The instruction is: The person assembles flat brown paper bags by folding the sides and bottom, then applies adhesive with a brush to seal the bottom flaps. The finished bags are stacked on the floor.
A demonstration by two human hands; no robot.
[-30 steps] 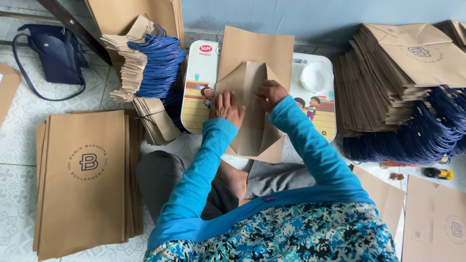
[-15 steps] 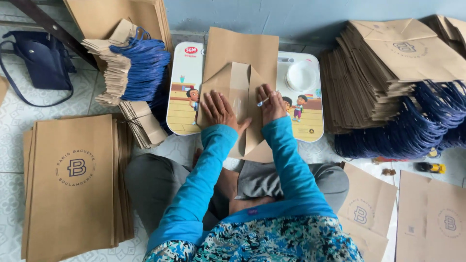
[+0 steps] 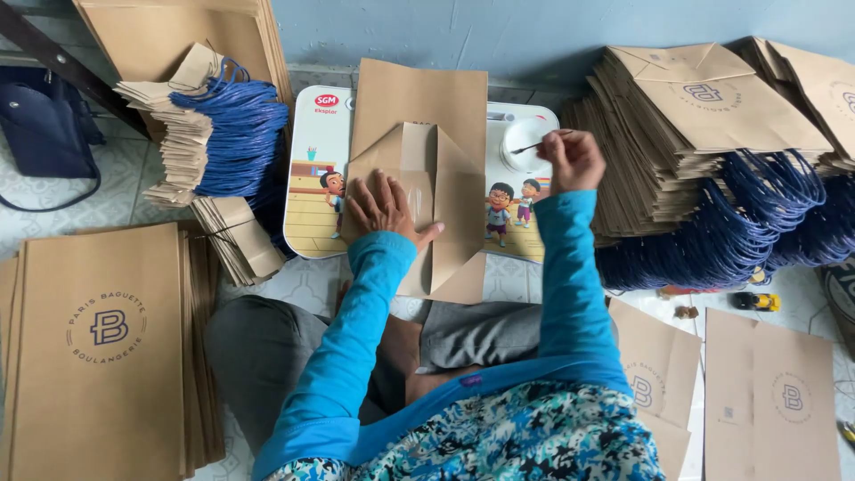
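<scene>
A brown paper bag (image 3: pixel 419 178) lies flat on a low tray with cartoon pictures (image 3: pixel 312 178) that rests on the tiled floor (image 3: pixel 134 191). The bag's long axis runs from the person toward the blue wall (image 3: pixel 552 31), with the folded-open bottom flaps at the near end, hanging just over the tray's near edge. The left hand (image 3: pixel 385 209) lies flat on the left flap, fingers spread, grip apart, pressing the paper down. The right hand (image 3: pixel 572 160) is lifted off the bag over the tray's far right corner, its grip closed on a thin stick (image 3: pixel 539 144) whose tip reaches over a small white dish (image 3: pixel 521 147).

Left of the tray stand bundles of blue cord handles (image 3: pixel 236 134), and a stack of flat printed bags (image 3: pixel 102 347) lies by the person's left knee. To the right, a tall pile of finished bags (image 3: pixel 712 116) with blue handles rests near the wall.
</scene>
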